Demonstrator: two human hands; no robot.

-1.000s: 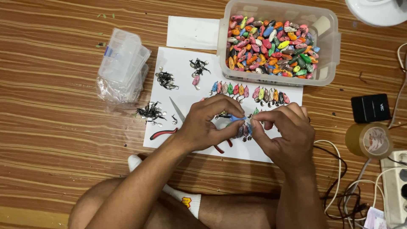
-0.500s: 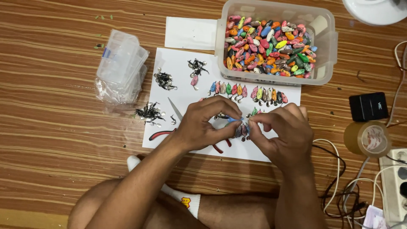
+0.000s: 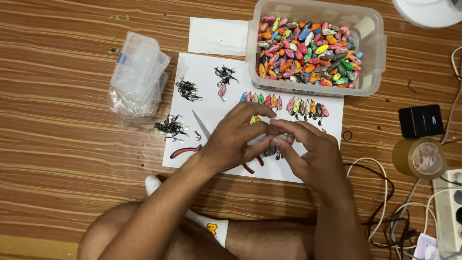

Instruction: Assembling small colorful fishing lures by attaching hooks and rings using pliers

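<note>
Pinching together over the white paper sheet [image 3: 211,86], left hand [image 3: 236,142] and right hand [image 3: 310,156] close fingertips on a small lure piece [image 3: 272,150], largely hidden, below the lure row [image 3: 284,103] and the lure bin [image 3: 315,45].

A wood-patterned floor [image 3: 62,159] carries a white paper sheet [image 3: 204,98], a clear tub [image 3: 378,53], tape roll [image 3: 418,158] and stacked plastic boxes [image 3: 137,72].

Multicoloured lures [image 3: 308,48] in clear tub [image 3: 378,48], white paper [image 3: 202,86], red-handled pliers [image 3: 185,151], striped brown floor [image 3: 57,159]

A home floor: wood-look flooring [image 3: 62,192], a power strip [image 3: 447,212], craft clutter.
</note>
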